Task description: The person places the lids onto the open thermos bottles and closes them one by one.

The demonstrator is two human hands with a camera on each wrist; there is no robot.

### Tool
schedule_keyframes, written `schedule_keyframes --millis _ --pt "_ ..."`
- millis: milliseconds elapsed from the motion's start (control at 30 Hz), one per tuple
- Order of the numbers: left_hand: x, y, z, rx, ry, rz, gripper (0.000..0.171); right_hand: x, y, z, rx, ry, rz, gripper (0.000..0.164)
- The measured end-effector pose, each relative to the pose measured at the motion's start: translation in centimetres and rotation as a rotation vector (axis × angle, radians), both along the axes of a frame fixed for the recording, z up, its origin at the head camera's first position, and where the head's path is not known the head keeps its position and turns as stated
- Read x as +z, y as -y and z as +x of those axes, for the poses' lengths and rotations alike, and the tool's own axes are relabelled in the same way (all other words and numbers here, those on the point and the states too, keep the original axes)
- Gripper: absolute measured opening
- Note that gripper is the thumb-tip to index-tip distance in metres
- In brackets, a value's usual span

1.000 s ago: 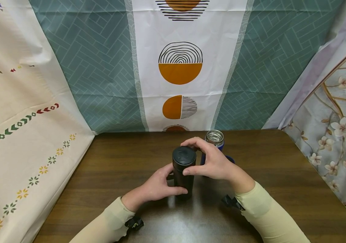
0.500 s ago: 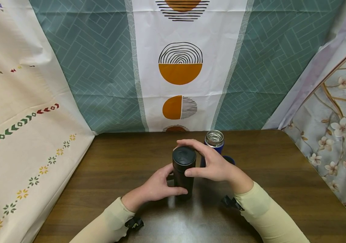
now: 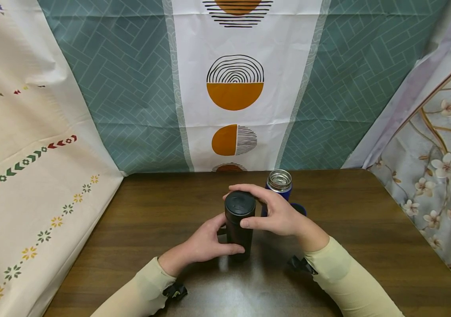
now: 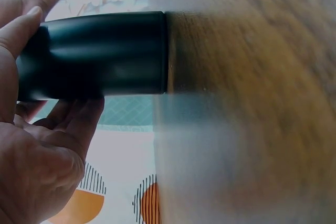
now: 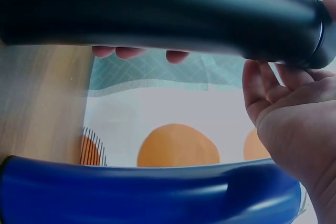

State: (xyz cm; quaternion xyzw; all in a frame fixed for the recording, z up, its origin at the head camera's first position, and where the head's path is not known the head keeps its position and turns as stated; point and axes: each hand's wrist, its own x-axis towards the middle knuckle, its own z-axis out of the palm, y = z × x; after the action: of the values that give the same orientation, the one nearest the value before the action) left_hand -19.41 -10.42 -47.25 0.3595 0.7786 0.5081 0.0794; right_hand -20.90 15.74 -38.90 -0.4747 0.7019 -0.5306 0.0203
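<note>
A black flask stands upright on the table, with its black lid on top. My left hand grips the lower body from the left, thumb across the near side. Around the lid from the right curls my right hand, thumb in front and fingers behind. In the left wrist view, the base of the flask rests on the tabletop. Left fingertips show past the flask's far side in the right wrist view, where the right hand is at the lid end.
Just behind my right hand stands a blue flask with its steel mouth uncovered. A dark blue cap lies beside it, partly hidden by that hand. Patterned cloths hang behind the wooden table and at both sides.
My right hand's fingers have shifted left and slightly downward around the far side of the lid. The left hand and the black flask keep their place.
</note>
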Motion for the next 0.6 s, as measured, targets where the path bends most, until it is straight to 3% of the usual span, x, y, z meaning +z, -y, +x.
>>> schedule_keyframes --millis 200,600 --pt "0.00 -0.08 -0.02 -0.003 -0.010 0.007 0.075 0.24 -0.16 0.20 -0.102 0.009 0.047 0.071" --pt "-0.05 -0.12 0.00 -0.003 -0.022 0.010 0.076 0.59 0.02 0.67 -0.189 0.014 0.057 0.069"
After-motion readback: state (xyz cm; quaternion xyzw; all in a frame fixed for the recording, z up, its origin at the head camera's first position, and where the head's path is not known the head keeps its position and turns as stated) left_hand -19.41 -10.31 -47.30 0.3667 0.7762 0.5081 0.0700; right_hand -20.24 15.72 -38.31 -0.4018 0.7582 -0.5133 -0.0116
